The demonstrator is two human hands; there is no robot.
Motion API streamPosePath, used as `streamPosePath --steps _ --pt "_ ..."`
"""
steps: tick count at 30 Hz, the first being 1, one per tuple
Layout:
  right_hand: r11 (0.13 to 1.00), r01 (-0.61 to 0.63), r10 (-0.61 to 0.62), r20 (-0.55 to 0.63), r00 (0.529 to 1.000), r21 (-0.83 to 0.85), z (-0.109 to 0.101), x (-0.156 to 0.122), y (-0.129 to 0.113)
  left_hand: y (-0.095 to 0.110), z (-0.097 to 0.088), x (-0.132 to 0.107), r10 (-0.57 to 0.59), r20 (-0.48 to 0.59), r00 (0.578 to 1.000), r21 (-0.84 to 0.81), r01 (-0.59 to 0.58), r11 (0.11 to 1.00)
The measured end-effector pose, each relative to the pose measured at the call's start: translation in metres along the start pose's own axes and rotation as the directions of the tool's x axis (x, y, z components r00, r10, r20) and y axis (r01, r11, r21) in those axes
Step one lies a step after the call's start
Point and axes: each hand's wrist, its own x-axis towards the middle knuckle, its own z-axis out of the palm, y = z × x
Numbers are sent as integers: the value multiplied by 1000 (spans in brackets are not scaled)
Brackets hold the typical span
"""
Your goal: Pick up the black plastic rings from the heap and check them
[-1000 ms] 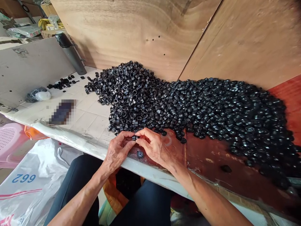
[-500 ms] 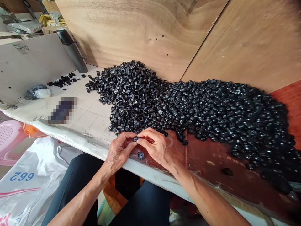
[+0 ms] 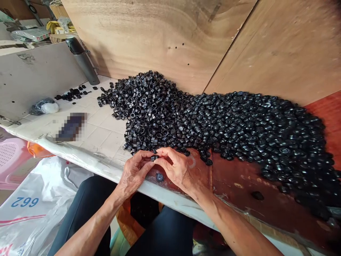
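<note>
Your left hand [image 3: 133,170] and right hand [image 3: 177,170] are close together at the table edge, both pinching one small black plastic ring [image 3: 153,158] btwn thumb & fingertips, L from one side, R from the other. Grip is closed on it: fingers curled, hands nearly meeting, only the ring in the gap. Ring sits just below the near edge of a big heap of black plastic rings & caps [image 3: 213,124], and your R fingers are right beside the heap. Heap runs along a plywood wall [image 3: 160,35], across a pale tiled surface [image 3: 106,138] and onto a red-brown board [image 3: 239,181]. One round black cap [image 3: 160,177] lies apart on that board, just below your hands.

Further L on the tiles: a small scatter of black pieces [image 3: 70,94], a plastic bag w/ something white in it [image 3: 44,106], and a dark obj, pixelated, can't tell what [image 3: 71,127]. A dark grey vacuum flask [image 3: 82,60] stands near the wall. Below the edge: your dark trousers [image 3: 80,217], a white woven sack printed 662 [image 3: 26,202], a pink plastic basket [image 3: 10,156].
</note>
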Motion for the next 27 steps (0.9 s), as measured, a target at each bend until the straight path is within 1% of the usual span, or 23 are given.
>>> streamPosePath --steps 3,5,7,11,15,18,21,23,25,27 --pt "997 4 0 56 998 -72 -2 0 -3 -3 -1 0 69 16 997 80 -71 994" --pt "995 19 -12 72 997 -98 -2 0 -4 -5 -2 0 93 37 995 112 -96 989" --pt "994 38 -30 82 996 -98 -1 0 -2 -7 -3 0 98 48 994 122 -103 987" --pt "990 111 -101 120 988 -84 -1 -2 1 -8 -3 0 103 27 994 98 -105 990" --pt "982 164 -154 105 983 -95 -1 -2 3 -7 -2 0 101 21 995 96 -103 990" --pt "976 141 -125 101 987 -165 3 -1 5 -4 -3 0 110 28 994 94 -112 989" --pt "955 138 -101 149 984 -262 7 -1 7 -2 -3 0 157 56 986 166 -164 972" --pt "941 141 -87 182 979 -309 7 -1 7 -3 -3 0 150 66 987 195 -160 968" --pt "954 75 -31 154 988 -289 6 0 4 -5 -2 0 114 57 992 161 -122 979" --pt "982 -14 32 91 995 -190 1 0 -2 -7 -2 0 85 24 996 98 -87 991"
